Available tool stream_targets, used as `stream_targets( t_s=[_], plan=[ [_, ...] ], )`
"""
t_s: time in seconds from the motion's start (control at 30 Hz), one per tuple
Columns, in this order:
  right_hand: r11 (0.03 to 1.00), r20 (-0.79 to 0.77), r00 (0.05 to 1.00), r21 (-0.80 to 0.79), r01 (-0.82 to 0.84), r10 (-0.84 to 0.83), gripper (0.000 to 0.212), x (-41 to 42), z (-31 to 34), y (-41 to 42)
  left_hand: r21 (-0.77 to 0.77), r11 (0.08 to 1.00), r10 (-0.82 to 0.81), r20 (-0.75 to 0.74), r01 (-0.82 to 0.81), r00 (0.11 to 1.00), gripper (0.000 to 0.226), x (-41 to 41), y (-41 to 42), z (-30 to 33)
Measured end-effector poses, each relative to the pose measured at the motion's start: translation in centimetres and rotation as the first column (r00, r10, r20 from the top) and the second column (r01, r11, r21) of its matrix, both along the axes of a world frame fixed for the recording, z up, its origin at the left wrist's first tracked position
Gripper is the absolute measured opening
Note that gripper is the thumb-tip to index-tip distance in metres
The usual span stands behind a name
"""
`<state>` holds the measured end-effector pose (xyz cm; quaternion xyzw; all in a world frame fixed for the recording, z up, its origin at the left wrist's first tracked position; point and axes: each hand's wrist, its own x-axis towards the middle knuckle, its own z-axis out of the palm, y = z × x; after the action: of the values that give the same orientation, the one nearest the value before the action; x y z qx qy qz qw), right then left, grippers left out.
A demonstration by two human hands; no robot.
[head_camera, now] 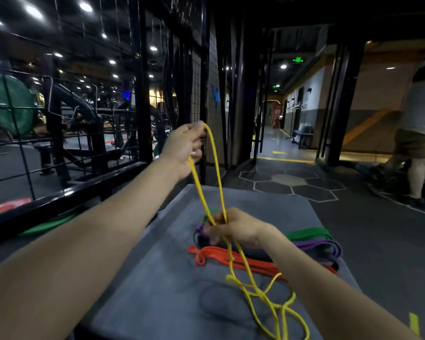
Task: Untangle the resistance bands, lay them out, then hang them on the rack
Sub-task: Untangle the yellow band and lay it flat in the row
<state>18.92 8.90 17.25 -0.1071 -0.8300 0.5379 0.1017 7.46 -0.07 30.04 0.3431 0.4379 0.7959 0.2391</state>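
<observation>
My left hand (184, 146) is raised above the grey padded box (268, 204) and grips the top loop of a thin yellow band (219, 173). The band runs down through my right hand (233, 227), which pinches its two strands low over the box. Below that hand the yellow band trails in loose tangled loops toward the near edge. An orange band (214, 253) lies flat under my right wrist. Purple (322, 246) and green (309, 234) bands lie bunched behind it, with a dark band partly hidden beneath.
A black wire-grid rack (199, 82) stands right behind the box. Another green band (47, 225) lies at the foot of the fence on the left. A person (417, 119) stands at the far right on the hexagon-patterned floor. A corridor opens ahead.
</observation>
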Motion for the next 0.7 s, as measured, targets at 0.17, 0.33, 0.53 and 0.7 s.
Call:
stream_targets(
  t_s=[0.17, 0.33, 0.53, 0.7],
  plan=[
    [0.881, 0.087, 0.919, 0.332, 0.337, -0.385, 0.031, 4.7, -2.6, 6.6, -0.011, 0.966, 0.258, 0.162, -0.259, 0.953, 0.016, -5.2, -2.4, -0.4],
    [0.868, -0.075, 0.882, 0.159, 0.470, -0.464, 0.029, 5.7, -1.4, 7.4, -0.506, 0.693, 0.451, -0.252, -0.514, 0.856, 0.017, -9.2, -2.0, -6.4],
    [0.871, -0.065, 0.954, 0.394, 0.294, -0.293, 0.033, 3.2, 2.5, 4.5, -0.395, 0.738, 0.167, -0.679, -0.548, 0.715, 0.041, -3.4, 1.1, -11.0],
    [0.867, -0.124, 0.959, 0.409, 0.284, -0.256, 0.023, 2.7, 3.8, 3.4, -0.498, 0.866, -0.327, -0.487, 0.050, 0.810, 0.028, 2.9, 2.7, -11.7]
  ],
)
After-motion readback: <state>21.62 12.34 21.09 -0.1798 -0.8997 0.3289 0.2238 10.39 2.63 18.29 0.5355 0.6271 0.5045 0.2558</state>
